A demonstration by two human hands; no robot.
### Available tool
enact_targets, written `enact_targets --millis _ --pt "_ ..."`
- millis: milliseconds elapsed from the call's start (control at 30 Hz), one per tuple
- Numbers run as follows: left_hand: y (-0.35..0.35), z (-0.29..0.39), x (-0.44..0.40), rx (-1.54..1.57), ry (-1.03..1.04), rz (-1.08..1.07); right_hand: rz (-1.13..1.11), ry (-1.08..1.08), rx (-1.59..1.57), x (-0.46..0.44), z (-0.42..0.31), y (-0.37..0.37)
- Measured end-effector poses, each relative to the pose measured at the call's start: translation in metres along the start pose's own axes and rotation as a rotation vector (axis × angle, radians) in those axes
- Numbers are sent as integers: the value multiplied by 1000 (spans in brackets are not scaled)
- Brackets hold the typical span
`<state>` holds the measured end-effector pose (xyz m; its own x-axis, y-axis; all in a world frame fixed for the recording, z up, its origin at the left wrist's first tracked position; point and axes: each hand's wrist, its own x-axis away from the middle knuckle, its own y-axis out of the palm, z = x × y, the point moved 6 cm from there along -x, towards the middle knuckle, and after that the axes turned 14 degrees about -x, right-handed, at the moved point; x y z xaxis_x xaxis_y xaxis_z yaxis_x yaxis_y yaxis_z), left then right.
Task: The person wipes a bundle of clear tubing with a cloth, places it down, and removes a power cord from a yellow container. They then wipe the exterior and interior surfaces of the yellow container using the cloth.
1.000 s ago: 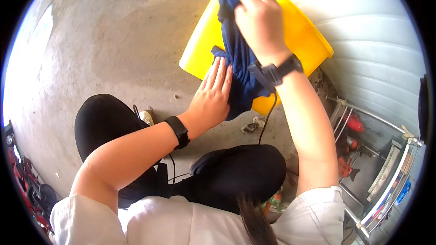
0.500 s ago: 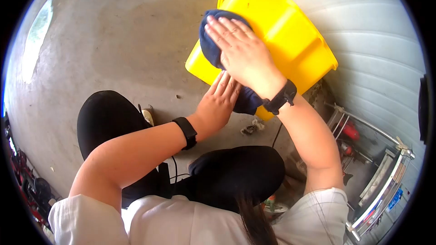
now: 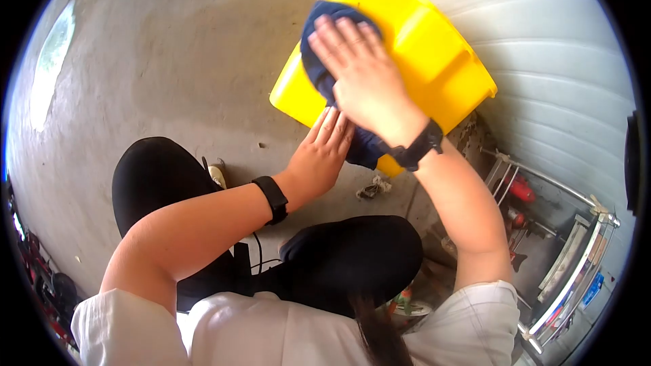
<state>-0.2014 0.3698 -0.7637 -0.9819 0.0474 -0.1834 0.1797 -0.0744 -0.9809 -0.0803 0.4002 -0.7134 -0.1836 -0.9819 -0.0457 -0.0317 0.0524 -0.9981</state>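
Observation:
A dark blue cloth [image 3: 313, 68] lies on the upturned-looking yellow plastic bin [image 3: 434, 47] in front of me. My right hand [image 3: 363, 74] rests flat on the cloth's upper part, its fingers spread and slightly blurred. Lower down, my left hand [image 3: 320, 156] lies with straight fingers against the cloth's edge and the side of the bin, its fingertips close below my right hand. Part of the cloth shows between the two hands, and the rest is hidden under my right palm.
A metal rack [image 3: 542, 176] with red items stands at the lower right, beside a pale ribbed wall [image 3: 556, 74]. My bent knees [image 3: 359, 257] are below the bin. A small grey-white scrap [image 3: 374, 188] lies on the concrete floor [image 3: 203, 47].
The cloth was stretched long over the bin with my right hand at its top; now it is folded more compactly under my flattened right hand. My left hand has barely moved.

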Motion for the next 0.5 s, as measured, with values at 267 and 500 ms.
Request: enact_targets --millis 267,500 --pt "2 5 8 98 69 -135 -197 -228 -344 22 -23 13" --pt "0 3 12 97 32 -193 92 3 -290 52 -8 -3"
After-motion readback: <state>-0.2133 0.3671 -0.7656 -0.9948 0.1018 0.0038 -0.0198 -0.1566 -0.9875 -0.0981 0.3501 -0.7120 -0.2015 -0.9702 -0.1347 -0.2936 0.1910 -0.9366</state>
